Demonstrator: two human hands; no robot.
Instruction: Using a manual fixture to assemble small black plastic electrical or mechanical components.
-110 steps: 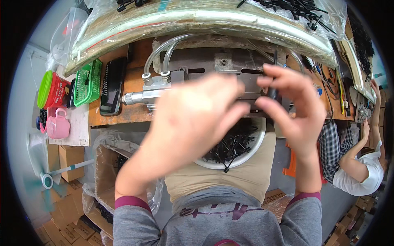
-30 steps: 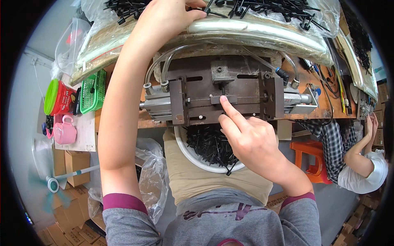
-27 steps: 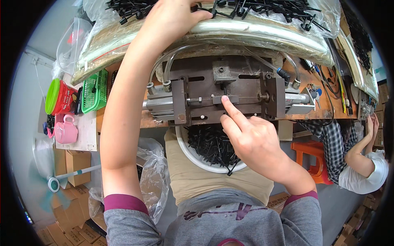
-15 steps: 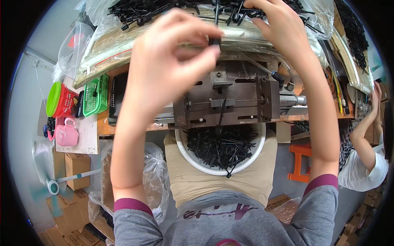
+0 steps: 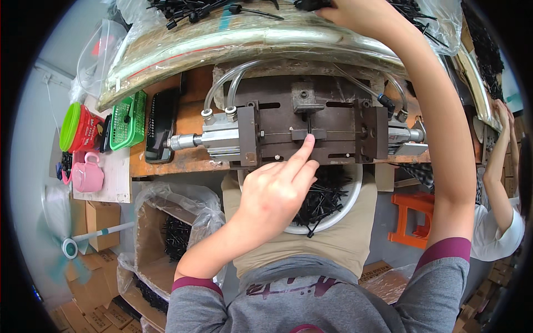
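My left hand (image 5: 280, 186) reaches over the front of a dark metal fixture (image 5: 283, 119), its index finger stretched out and the other fingers bent. That fingertip touches the small block at the fixture's middle, at the lower end of a thin black plastic piece (image 5: 310, 123) standing in line with the upper clamp block (image 5: 307, 99). At the top edge my right hand (image 5: 352, 15) is by the heap of black plastic pieces (image 5: 194, 10), thin stems with thicker heads. Its fingertips are beside a dark clump; most of the fingers lie outside the picture.
A white basket (image 5: 355, 191) of black pieces rests on my lap, partly behind my left hand. Air cylinders (image 5: 221, 139) with clear hoses flank the fixture. Left are a phone (image 5: 161, 130), green basket (image 5: 129, 121) and pink cup (image 5: 89, 175). Another person's arm (image 5: 497, 166) shows far right.
My left hand has come down from above the fixture, where it pinched a black piece, to its middle block. My right hand has moved further up and left over the heap.
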